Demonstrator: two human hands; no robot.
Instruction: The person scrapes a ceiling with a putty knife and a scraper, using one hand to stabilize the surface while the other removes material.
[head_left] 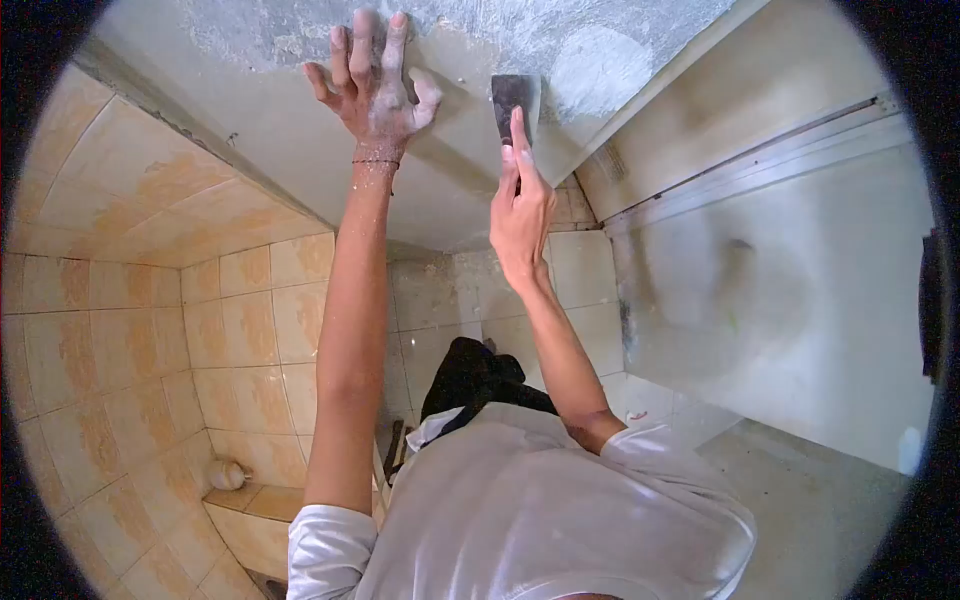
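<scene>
My left hand [380, 95] is spread against the painted wall surface [450, 175], its fingers apart and dusted with white powder. A thin dark bracelet circles that wrist. In my right hand [522, 215] is a scraper [512, 92], with its wide, dark blade against the wall and its handle mostly hidden by my fingers. My index finger is stretched along the blade. Above and beside the blade the wall shows a rough grey patch [460, 25] and a rounded whitish patch [600, 70].
Orange-and-cream tiles [240, 330] cover the walls on the left. A pale door or panel [800, 290] stands on the right. A small roundish object [228, 473] sits on a tiled ledge [275, 503] at lower left. Concrete floor [800, 520] shows at lower right.
</scene>
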